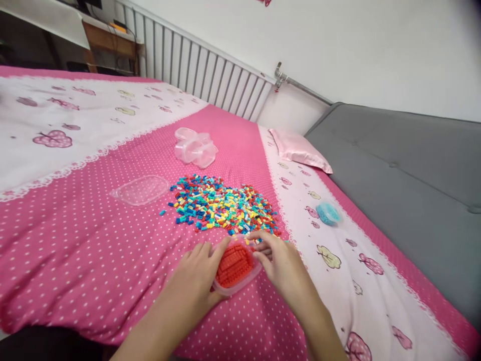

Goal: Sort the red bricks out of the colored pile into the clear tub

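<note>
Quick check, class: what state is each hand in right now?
Left hand: closed on the clear container by its left side.
Right hand: curled at its right side; whether pinching anything cannot be told.

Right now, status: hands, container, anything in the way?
Left hand gripping clear container. Right hand at its right side, fingers by the rim. Red bricks packed in rows inside. Loose multicolored brick pile just beyond far rim.

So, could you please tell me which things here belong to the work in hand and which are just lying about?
Work in hand:
clear container, held by the left hand, right hand at its rim
red bricks inside it
loose mixed bricks
probably the clear lid, clustered clear containers, blue-filled container

Lying about, seemingly:
pink pillow
orange item
</note>
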`<state>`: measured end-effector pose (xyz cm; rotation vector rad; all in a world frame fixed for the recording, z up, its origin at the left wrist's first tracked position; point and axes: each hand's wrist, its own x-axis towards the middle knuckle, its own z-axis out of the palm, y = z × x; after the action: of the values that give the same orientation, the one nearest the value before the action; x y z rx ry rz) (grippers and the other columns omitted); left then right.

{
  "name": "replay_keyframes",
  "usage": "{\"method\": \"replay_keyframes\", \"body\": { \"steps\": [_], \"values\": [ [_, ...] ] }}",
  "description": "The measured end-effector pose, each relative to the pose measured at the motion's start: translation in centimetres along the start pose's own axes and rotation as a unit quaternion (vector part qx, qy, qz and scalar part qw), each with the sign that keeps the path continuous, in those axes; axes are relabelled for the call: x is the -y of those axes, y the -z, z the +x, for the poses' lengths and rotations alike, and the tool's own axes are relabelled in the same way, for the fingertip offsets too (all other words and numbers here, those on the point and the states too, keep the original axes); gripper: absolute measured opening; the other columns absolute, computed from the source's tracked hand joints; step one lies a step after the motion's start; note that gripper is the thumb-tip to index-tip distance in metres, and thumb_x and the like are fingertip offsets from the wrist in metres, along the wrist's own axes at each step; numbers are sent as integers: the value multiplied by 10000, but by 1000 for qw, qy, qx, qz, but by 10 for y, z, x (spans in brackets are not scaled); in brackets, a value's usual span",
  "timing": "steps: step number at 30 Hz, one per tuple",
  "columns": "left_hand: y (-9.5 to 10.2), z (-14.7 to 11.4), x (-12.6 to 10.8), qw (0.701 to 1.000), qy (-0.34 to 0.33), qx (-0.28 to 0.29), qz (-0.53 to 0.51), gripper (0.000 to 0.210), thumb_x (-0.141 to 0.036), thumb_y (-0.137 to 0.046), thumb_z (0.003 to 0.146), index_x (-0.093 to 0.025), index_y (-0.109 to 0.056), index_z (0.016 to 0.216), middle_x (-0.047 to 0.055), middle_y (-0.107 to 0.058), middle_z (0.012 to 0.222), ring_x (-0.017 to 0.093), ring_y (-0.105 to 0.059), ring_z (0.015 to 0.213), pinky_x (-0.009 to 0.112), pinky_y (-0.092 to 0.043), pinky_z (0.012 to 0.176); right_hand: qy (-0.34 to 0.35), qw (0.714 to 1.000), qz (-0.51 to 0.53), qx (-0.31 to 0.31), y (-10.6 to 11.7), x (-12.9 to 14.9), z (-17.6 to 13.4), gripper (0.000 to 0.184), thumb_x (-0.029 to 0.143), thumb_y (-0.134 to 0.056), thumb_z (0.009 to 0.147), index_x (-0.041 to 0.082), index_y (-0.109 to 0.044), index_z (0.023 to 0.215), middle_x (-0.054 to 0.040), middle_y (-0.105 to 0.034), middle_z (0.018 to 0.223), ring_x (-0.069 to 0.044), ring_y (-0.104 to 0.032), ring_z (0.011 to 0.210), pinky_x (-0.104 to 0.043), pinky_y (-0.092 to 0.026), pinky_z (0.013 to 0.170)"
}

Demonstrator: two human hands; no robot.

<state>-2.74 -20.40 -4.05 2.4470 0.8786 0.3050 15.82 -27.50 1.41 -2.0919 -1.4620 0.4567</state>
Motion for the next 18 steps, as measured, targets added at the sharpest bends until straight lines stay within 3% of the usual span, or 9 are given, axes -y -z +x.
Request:
{"method": "replay_keyframes", "body": {
  "steps": [5,9,14,18],
  "values": [
    [0,1,-7,1000,4,5,16,791,-293,-656,854,-256,-263,1539,99,-601,1142,299,-568,1049,439,-465,904,-55,980,-185,-38,-11,18,-13,221,69,-605,849,261,-706,892,-17,-746,891,-237,-693,861,-342,-464,774],
    [1,1,-12,998,20,32,43,780,-289,-656,856,-250,-272,1533,102,-603,1139,306,-561,1053,441,-456,898,-29,974,-221,-43,-19,18,-13,207,52,-623,832,241,-698,869,-25,-726,940,-230,-667,928,-323,-448,805],
    [1,1,-14,999,20,30,36,739,-252,-622,866,-261,-277,1520,97,-594,1130,294,-561,1055,418,-449,897,-52,964,-260,-24,-23,16,-11,149,138,-650,848,246,-706,934,-52,-732,887,-253,-675,846,-350,-442,753],
    [4,1,-16,998,28,44,26,734,-224,-626,856,-265,-297,1511,104,-592,1133,290,-563,1058,412,-450,897,-22,953,-301,-33,-28,17,-12,109,145,-684,829,239,-697,882,-50,-738,835,-261,-676,833,-366,-417,766]
  ]
}}
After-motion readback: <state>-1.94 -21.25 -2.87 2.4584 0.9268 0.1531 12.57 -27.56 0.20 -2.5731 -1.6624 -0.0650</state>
